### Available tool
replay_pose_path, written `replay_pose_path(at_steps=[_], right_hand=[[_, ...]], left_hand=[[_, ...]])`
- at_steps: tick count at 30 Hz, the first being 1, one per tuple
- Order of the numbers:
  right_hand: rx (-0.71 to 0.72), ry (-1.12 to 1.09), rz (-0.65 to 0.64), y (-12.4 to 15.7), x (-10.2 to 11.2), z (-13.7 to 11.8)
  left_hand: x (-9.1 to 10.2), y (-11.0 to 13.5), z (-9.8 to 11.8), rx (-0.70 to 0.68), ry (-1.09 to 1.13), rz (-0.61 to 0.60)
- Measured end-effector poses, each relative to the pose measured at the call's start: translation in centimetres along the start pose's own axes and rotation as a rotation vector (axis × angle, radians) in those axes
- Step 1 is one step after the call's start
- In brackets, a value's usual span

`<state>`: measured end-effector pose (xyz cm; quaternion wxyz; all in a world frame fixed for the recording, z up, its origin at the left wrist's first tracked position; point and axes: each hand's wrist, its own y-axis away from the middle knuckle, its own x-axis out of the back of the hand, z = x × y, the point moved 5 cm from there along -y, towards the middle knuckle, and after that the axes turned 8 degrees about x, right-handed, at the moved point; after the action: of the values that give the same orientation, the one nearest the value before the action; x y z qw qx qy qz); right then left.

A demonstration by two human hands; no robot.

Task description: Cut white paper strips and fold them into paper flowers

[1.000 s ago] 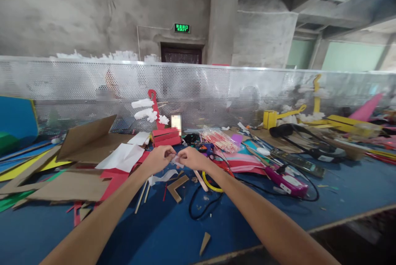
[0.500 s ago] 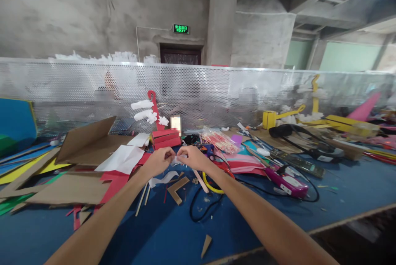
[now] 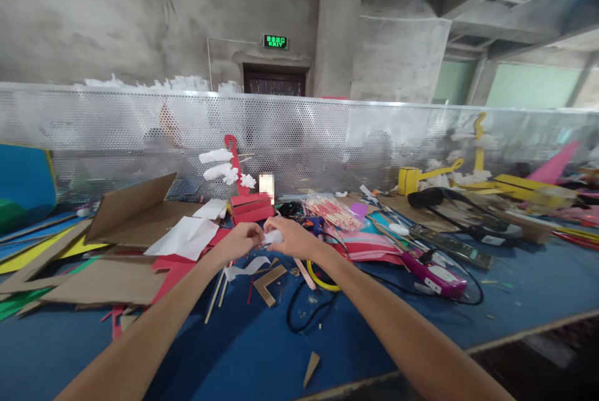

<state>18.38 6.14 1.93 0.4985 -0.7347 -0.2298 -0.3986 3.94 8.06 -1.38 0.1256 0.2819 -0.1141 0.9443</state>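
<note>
Over the middle of the table my left hand (image 3: 241, 241) and my right hand (image 3: 294, 241) meet, fingertips pinched together. Between them is a small piece of white paper (image 3: 272, 237), partly covered by the fingers. A curled white paper strip (image 3: 247, 269) lies just below the hands. Behind them stands a red cardboard piece (image 3: 253, 209) with an upright red hook (image 3: 235, 164) carrying white fluffy shapes. An L-shaped cardboard scrap (image 3: 267, 286) and thin wooden sticks (image 3: 216, 295) lie nearer to me.
Cardboard sheets (image 3: 110, 282) and a crumpled white sheet (image 3: 183, 237) lie to the left. At right are a bag of sticks (image 3: 334, 211), a purple power strip (image 3: 435, 276) with a black cable, and dark headgear (image 3: 461, 217). A perforated metal screen (image 3: 327, 139) runs along the back.
The white paper between my hands shows larger now, and the fingers have shifted slightly around it. Objects on the table lie as before.
</note>
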Motion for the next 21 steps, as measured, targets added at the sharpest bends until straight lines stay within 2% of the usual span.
replay_pose_path(at_steps=[4, 8, 21], right_hand=[[0.011, 0.074, 0.003, -0.2, 0.1, 0.2], [-0.028, 0.035, 0.030, -0.1, 0.5, 0.4], [-0.145, -0.144, 0.191, 0.2, 0.7, 1.4]], left_hand=[[-0.1, 0.2, 0.4, 0.045, 0.049, -0.020], [-0.1, 0.2, 0.3, 0.059, 0.086, -0.013], [0.2, 0.4, 0.9, -0.032, 0.044, 0.073]])
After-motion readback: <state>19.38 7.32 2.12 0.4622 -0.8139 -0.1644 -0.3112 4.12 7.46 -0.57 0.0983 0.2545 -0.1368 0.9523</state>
